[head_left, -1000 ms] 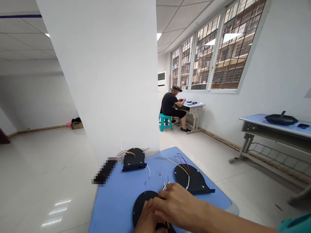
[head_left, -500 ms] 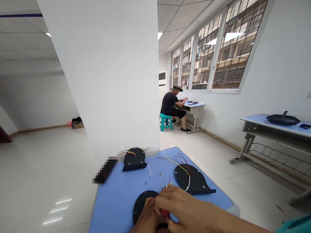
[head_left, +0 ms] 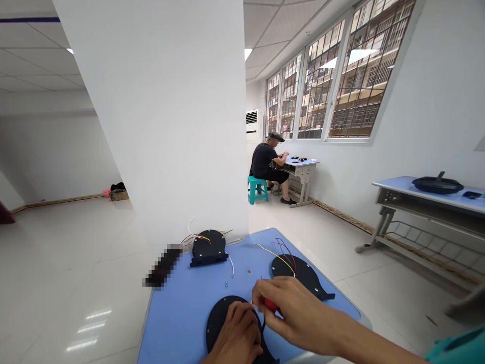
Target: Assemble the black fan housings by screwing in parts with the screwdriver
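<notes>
My left hand [head_left: 240,331] rests over a black round plate [head_left: 219,318] at the front of the table, its fingers bent and gripping the plate near its right side. In my right hand [head_left: 290,311], closed, is a red-handled screwdriver [head_left: 270,304]; the fingers hide most of it. That hand is just right of my left hand, above the plate's edge. A second black plate [head_left: 299,268] with red, yellow and white wires lies behind my right hand. Another black plate [head_left: 209,245] with wires stands at the back left. Small screws [head_left: 226,284] lie between them.
The blue table [head_left: 178,313] stands against a white pillar [head_left: 170,126]. A blurred dark object [head_left: 164,265] is at its left edge. A co-worker [head_left: 265,159] sits at another desk by the windows. On the right, a desk [head_left: 397,184] holds a black tray [head_left: 437,185].
My right hand has moved up and to the right with the screwdriver, off the plate's middle. My left hand has shifted slightly right, its fingers now spread more over the plate.
</notes>
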Tool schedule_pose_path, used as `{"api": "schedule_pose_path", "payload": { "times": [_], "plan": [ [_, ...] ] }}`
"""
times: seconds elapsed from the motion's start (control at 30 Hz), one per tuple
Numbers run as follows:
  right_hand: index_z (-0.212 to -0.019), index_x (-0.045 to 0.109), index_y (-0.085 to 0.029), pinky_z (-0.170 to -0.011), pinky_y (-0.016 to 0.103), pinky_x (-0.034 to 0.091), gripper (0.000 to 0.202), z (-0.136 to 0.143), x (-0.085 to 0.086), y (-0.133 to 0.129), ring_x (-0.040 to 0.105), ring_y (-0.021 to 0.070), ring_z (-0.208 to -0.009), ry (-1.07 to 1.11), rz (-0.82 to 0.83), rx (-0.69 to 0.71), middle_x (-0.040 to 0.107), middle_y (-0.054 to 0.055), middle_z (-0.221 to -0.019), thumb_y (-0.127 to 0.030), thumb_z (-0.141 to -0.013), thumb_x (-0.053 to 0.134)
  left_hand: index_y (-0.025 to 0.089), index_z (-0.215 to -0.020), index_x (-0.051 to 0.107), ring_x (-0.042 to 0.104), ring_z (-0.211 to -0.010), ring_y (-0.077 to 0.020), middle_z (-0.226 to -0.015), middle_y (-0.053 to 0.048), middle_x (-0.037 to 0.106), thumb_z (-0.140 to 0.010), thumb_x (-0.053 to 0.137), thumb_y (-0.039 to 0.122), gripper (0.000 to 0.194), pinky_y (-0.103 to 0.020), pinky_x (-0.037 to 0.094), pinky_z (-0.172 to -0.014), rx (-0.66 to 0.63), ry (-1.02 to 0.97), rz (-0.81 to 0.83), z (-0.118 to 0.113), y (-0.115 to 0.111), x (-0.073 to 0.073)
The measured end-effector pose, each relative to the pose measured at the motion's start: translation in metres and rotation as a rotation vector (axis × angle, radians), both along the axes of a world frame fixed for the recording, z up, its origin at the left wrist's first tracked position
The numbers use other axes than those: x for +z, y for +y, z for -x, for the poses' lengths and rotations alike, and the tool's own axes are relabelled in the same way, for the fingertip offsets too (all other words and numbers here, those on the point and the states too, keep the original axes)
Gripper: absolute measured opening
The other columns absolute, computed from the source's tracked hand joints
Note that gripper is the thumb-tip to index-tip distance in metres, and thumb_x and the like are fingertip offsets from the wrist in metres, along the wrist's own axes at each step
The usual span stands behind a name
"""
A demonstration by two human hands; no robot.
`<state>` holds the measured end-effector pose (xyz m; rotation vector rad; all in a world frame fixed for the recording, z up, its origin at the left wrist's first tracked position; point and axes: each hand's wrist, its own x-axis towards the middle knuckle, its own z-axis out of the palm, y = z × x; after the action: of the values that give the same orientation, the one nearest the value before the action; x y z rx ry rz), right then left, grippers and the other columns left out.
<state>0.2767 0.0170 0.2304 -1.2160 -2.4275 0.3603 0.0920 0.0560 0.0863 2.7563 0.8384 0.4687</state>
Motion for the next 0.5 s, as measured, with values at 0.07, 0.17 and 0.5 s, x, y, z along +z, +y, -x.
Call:
{"api": "schedule_pose_path", "payload": {
  "times": [0.07, 0.17, 0.5],
  "plan": [
    [-0.086, 0.051, -0.022, -0.069, 0.029, 0.041, 0.015, -0.003, 0.001, 0.0, 0.054, 0.0151, -0.067, 0.043, -0.024, -0.018, 0.062, -0.001, -0.077, -0.01, -0.08, 0.045, 0.02, -0.087, 0.062, 0.054, -0.113, -0.0238, -0.102, -0.004, 0.068, -0.076, 0.072, 0.014, 0.016, -0.041, 0.04, -0.103, 0.001, -0.051, 0.029, 0.001, 0.001, 0.007],
    [-0.083, 0.049, -0.022, -0.065, 0.027, 0.038, 0.015, -0.008, 0.003, -0.002, 0.052, 0.0143, -0.064, 0.116, -0.065, -0.045, 0.061, -0.002, -0.074, -0.009, -0.079, 0.044, 0.023, -0.088, 0.06, 0.05, -0.119, -0.0225, -0.102, -0.002, 0.066, -0.083, 0.062, 0.011, 0.013, -0.04, 0.037, -0.105, 0.141, -0.168, 0.065, 0.011, 0.016, 0.018],
    [-0.084, 0.053, -0.022, -0.065, 0.025, 0.04, 0.015, 0.011, -0.005, -0.002, 0.054, 0.0126, -0.065, 0.214, 0.004, -0.018, 0.063, -0.002, -0.076, -0.009, -0.08, 0.045, 0.021, -0.071, 0.068, 0.061, -0.095, -0.0289, -0.087, -0.006, 0.07, -0.073, 0.063, 0.017, 0.006, -0.046, 0.046, -0.088, 0.658, -0.299, 0.158, 0.045, 0.085, -0.012]
  ]
}}
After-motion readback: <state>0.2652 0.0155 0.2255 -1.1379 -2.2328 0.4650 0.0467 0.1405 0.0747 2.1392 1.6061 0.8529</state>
